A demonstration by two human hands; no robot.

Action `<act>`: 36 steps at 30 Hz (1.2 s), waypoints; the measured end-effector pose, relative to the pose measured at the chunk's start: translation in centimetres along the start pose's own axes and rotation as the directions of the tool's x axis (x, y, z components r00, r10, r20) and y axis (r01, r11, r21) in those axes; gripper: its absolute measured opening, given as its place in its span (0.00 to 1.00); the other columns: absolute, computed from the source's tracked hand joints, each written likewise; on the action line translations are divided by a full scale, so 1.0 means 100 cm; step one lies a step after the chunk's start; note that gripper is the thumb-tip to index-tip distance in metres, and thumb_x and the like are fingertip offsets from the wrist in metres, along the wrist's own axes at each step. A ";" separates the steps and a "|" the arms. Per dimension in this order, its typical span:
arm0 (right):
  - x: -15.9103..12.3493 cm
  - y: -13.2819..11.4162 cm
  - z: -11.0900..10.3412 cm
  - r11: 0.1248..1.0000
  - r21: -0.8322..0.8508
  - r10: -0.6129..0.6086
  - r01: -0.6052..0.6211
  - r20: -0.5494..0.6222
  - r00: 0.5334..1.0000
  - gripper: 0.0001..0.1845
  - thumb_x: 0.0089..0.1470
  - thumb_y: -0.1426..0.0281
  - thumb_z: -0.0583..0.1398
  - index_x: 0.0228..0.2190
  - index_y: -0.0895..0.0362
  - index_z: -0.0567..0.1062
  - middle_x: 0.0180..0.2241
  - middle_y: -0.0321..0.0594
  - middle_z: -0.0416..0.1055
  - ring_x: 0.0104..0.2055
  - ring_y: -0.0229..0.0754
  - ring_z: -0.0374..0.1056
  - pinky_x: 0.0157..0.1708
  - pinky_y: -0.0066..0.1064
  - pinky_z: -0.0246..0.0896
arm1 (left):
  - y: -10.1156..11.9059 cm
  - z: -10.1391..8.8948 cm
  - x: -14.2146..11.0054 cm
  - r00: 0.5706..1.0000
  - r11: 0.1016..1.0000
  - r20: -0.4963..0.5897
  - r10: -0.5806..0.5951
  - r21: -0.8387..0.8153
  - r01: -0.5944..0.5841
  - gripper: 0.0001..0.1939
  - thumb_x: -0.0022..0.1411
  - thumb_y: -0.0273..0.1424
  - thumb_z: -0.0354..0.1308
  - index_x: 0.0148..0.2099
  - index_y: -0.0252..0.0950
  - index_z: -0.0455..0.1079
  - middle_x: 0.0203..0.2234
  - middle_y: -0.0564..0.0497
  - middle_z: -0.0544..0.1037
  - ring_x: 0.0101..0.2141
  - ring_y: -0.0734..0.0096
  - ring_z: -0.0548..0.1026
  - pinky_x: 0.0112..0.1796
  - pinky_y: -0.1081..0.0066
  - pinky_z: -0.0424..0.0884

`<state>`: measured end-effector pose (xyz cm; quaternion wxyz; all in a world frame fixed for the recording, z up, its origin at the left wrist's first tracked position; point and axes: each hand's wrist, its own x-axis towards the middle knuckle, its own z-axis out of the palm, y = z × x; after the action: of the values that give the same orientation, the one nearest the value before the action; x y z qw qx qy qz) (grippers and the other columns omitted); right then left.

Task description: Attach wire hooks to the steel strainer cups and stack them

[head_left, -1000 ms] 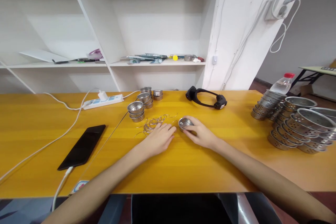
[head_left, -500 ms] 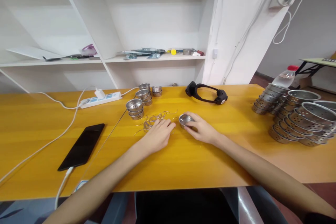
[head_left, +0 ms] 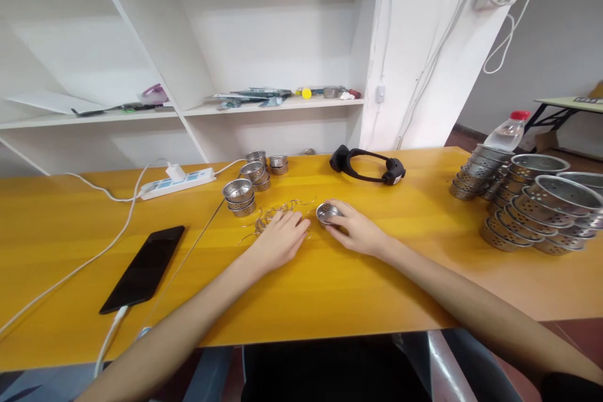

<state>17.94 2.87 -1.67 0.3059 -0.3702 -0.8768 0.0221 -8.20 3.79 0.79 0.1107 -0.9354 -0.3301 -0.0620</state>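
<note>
Across yellow wooden tabletop [head_left: 330, 301], L to R: noted black phone [head_left: 142, 269]; stacked perf. metal cups [head_left: 240, 199]; L hand [head_left: 280, 240] part-curled at thin wires [head_left: 262, 221], grip unverifiable; small perf. metal cup [head_left: 325, 213] betw. hands, gripped by part-curled R hand [head_left: 355, 229]; lrg. perf. cup stacks [head_left: 544, 207].

No lettering, brand, number or sign can be read on anything in view, near or far, left or right; any markings are too small.

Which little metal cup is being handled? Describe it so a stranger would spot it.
On the yellow table, find the right hand. At its fingertips sits a small round metal cup. Unlike the stacked cups to either side, it stands apart.
</note>
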 end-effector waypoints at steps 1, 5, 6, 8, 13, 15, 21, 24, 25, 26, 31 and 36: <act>0.000 -0.001 0.000 1.000 0.000 -0.004 0.004 0.003 1.000 0.15 0.70 0.69 0.59 0.51 0.56 0.82 0.64 0.56 0.69 0.68 0.58 0.66 0.68 0.55 0.65 | 0.000 0.001 0.000 1.000 1.000 -0.019 0.006 0.019 -0.006 0.13 0.78 0.29 0.44 0.51 0.35 0.70 0.46 0.40 0.77 0.47 0.52 0.75 0.51 0.53 0.68; 0.001 -0.002 -0.002 1.000 0.018 -0.011 0.010 0.012 1.000 0.14 0.69 0.70 0.59 0.52 0.54 0.81 0.64 0.54 0.69 0.68 0.56 0.66 0.68 0.54 0.65 | 0.000 0.001 0.001 0.997 0.998 -0.072 0.040 0.053 -0.037 0.13 0.79 0.31 0.45 0.50 0.36 0.71 0.44 0.42 0.77 0.47 0.53 0.74 0.52 0.55 0.66; 0.001 -0.002 -0.002 1.000 0.020 -0.008 0.008 0.012 1.000 0.14 0.69 0.70 0.60 0.53 0.54 0.81 0.64 0.53 0.69 0.68 0.56 0.66 0.68 0.54 0.65 | 0.001 0.000 0.001 0.996 0.998 -0.075 0.046 0.057 -0.042 0.13 0.79 0.31 0.45 0.50 0.36 0.71 0.44 0.42 0.77 0.47 0.53 0.74 0.52 0.55 0.66; 0.001 -0.001 -0.002 1.000 0.016 -0.003 0.003 0.012 1.000 0.15 0.69 0.70 0.60 0.53 0.54 0.81 0.64 0.53 0.69 0.69 0.56 0.65 0.69 0.53 0.64 | 0.002 -0.002 0.001 0.996 0.997 -0.082 0.047 0.066 -0.041 0.14 0.79 0.31 0.44 0.49 0.36 0.72 0.43 0.42 0.77 0.46 0.53 0.74 0.51 0.55 0.66; 0.002 -0.001 0.000 1.000 -0.001 0.016 -0.016 0.012 1.000 0.14 0.69 0.70 0.60 0.51 0.57 0.82 0.65 0.57 0.68 0.70 0.57 0.65 0.69 0.53 0.64 | 0.006 -0.007 0.002 0.985 0.993 -0.165 0.052 0.114 -0.034 0.18 0.80 0.30 0.42 0.48 0.36 0.74 0.40 0.42 0.77 0.43 0.54 0.73 0.48 0.56 0.66; 0.002 -0.001 0.000 1.000 -0.005 0.019 -0.019 0.019 1.000 0.14 0.70 0.70 0.60 0.51 0.57 0.82 0.65 0.56 0.67 0.70 0.56 0.65 0.69 0.53 0.63 | 0.007 -0.006 0.002 0.978 0.991 -0.198 0.069 0.122 -0.046 0.17 0.79 0.29 0.43 0.48 0.36 0.74 0.39 0.43 0.77 0.42 0.55 0.73 0.47 0.57 0.65; 0.002 -0.001 0.000 0.999 -0.049 0.025 -0.024 0.018 1.000 0.14 0.70 0.68 0.59 0.51 0.56 0.82 0.66 0.56 0.67 0.70 0.57 0.64 0.69 0.53 0.64 | 0.002 0.000 0.005 0.972 0.995 -0.221 0.080 0.082 -0.063 0.17 0.79 0.30 0.43 0.46 0.37 0.75 0.38 0.43 0.79 0.41 0.56 0.74 0.47 0.57 0.67; 0.001 0.000 -0.001 0.998 -0.063 0.020 -0.017 0.035 0.999 0.14 0.70 0.68 0.59 0.51 0.56 0.82 0.66 0.56 0.67 0.71 0.57 0.64 0.69 0.53 0.65 | -0.003 0.003 0.006 0.980 0.999 -0.194 0.034 0.047 -0.025 0.17 0.80 0.33 0.44 0.47 0.36 0.74 0.39 0.43 0.80 0.43 0.55 0.75 0.49 0.56 0.68; 0.001 0.000 -0.001 0.998 -0.064 0.016 -0.014 0.039 0.999 0.14 0.70 0.68 0.59 0.51 0.56 0.82 0.66 0.56 0.67 0.71 0.58 0.64 0.69 0.53 0.65 | -0.005 0.004 0.006 0.984 0.999 -0.179 0.014 0.032 -0.008 0.16 0.80 0.33 0.45 0.47 0.36 0.74 0.40 0.43 0.80 0.44 0.54 0.76 0.49 0.56 0.69; 0.001 0.001 -0.001 0.998 -0.063 0.011 -0.009 0.040 0.999 0.14 0.70 0.68 0.59 0.51 0.56 0.82 0.66 0.56 0.67 0.71 0.58 0.63 0.69 0.54 0.65 | -0.006 0.004 0.006 0.986 1.000 -0.165 -0.005 0.013 0.007 0.15 0.79 0.33 0.46 0.47 0.36 0.74 0.40 0.43 0.80 0.44 0.54 0.76 0.49 0.56 0.69; 0.000 0.000 -0.003 1.000 -0.026 -0.011 0.012 0.034 0.999 0.15 0.70 0.69 0.59 0.53 0.54 0.81 0.67 0.54 0.68 0.71 0.58 0.63 0.68 0.57 0.64 | -0.007 -0.002 0.004 0.988 0.993 -0.135 -0.075 -0.099 0.061 0.11 0.78 0.34 0.51 0.46 0.37 0.74 0.41 0.43 0.81 0.45 0.54 0.78 0.49 0.56 0.71; 0.000 -0.002 -0.005 1.000 -0.016 0.008 -0.008 0.031 0.999 0.13 0.70 0.67 0.59 0.52 0.55 0.79 0.64 0.55 0.69 0.68 0.58 0.67 0.67 0.56 0.66 | -0.008 -0.010 0.001 0.996 0.971 -0.015 -0.089 -0.224 0.083 0.07 0.75 0.33 0.56 0.44 0.38 0.73 0.42 0.46 0.80 0.47 0.56 0.78 0.49 0.58 0.72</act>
<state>18.04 2.63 -1.19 0.2892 -0.3757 -0.8802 0.0223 -8.67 4.16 1.86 0.0061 -0.9258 -0.3599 -0.1152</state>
